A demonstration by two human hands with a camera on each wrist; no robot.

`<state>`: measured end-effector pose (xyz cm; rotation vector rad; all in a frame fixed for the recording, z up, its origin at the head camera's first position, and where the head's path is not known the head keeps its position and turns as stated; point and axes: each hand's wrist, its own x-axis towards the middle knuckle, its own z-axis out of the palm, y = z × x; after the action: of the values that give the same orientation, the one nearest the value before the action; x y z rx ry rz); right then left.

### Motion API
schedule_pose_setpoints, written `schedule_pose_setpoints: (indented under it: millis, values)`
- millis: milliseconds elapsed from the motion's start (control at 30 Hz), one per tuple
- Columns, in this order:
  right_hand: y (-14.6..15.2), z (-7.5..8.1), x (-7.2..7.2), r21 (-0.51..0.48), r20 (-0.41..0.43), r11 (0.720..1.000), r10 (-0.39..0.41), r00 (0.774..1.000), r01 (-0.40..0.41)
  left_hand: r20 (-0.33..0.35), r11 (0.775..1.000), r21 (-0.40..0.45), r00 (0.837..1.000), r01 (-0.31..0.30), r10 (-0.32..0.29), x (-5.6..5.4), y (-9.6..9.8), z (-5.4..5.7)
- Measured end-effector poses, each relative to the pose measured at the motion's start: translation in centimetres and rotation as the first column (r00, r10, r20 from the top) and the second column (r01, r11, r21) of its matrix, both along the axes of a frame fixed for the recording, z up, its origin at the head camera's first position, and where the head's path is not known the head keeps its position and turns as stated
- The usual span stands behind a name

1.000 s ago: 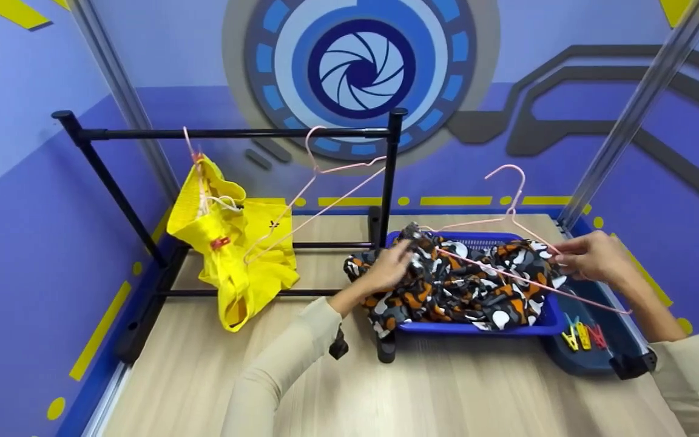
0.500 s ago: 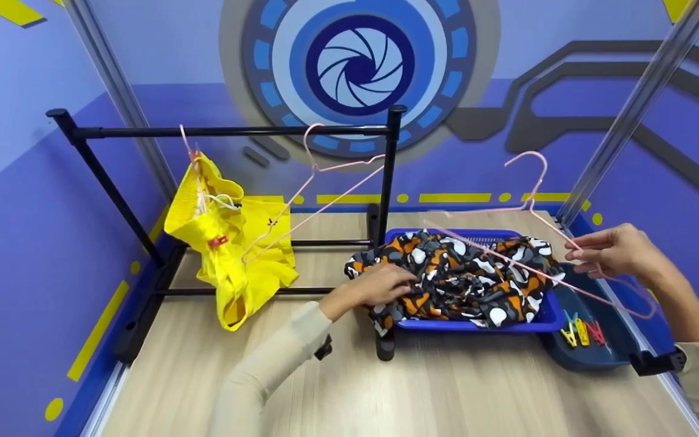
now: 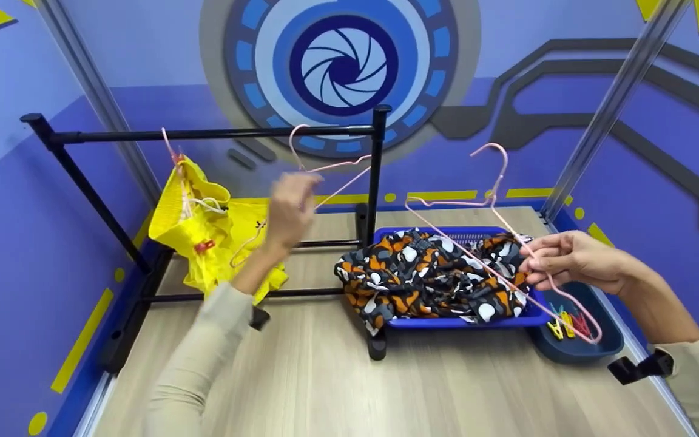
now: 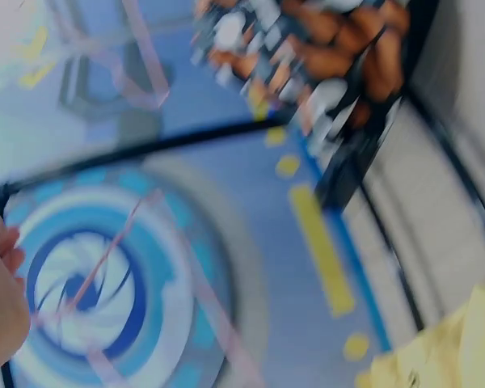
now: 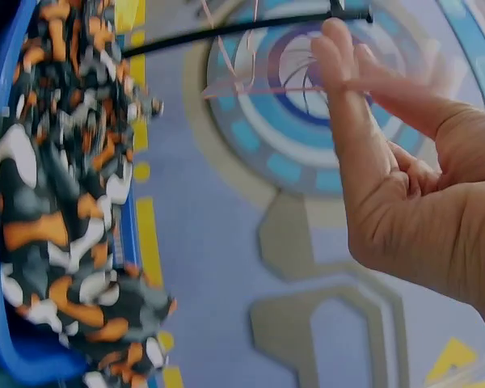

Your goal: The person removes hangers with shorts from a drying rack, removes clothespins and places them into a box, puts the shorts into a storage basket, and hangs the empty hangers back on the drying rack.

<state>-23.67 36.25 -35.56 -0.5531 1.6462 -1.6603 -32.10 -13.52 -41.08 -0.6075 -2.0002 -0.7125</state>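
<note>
My right hand (image 3: 574, 261) pinches a pink wire clothes hanger (image 3: 494, 195) by its side, thumb against fingers, with the hook pointing up. This hanger overlaps camouflage-print cloth (image 3: 410, 273) bunched in a blue basket (image 3: 468, 322). My left hand (image 3: 292, 209), blurred, is raised in front of the black rack (image 3: 222, 132), its fingers loosely bent. It overlaps a second pink hanger (image 3: 338, 165) that hangs from the rail. Farther left, a yellow garment (image 3: 201, 227) hangs on another pink hanger (image 3: 168, 142), with red clips (image 3: 205, 246) on it.
Beside the blue basket stands a dark blue tub (image 3: 607, 349) with several colored clothespins (image 3: 568, 325). The rack's right foot (image 3: 377, 346) juts toward me at the basket's left. Patterned panels and metal posts (image 3: 616, 103) surround the wooden tabletop (image 3: 337, 376).
My left hand has left the camouflage cloth and moved up and left to the hanger on the rack. My right hand has swung its hanger slightly left, still holding it.
</note>
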Motion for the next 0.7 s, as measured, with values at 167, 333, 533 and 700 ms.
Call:
schedule_pose_setpoints:
  millis: [167, 333, 533, 700]
  values:
    - [-2.5, 0.5, 0.8, 0.003, -0.071, 0.994, 0.105, 0.992, -0.105, 0.016, 0.962, 0.136, 0.971, -0.239, 0.239, -1.0, -5.1, 3.7]
    - [-4.7, 0.8, 1.3, 0.009, -0.108, 0.988, 0.156, 0.982, -0.156, 0.142, 0.897, 0.108, 0.900, -0.429, 0.413, -1.9, -9.3, 5.1]
    - [-7.3, 1.0, 1.6, 0.025, -0.099, 0.984, 0.180, 0.979, -0.178, 0.161, 0.900, 0.017, 0.889, -0.436, 0.428, -2.4, -12.2, 4.9]
    - [-10.2, 1.2, 1.7, 0.105, -0.139, 0.984, 0.156, 0.978, -0.143, 0.115, 0.904, -0.030, 0.897, -0.427, 0.428, -2.3, -12.8, 4.7]
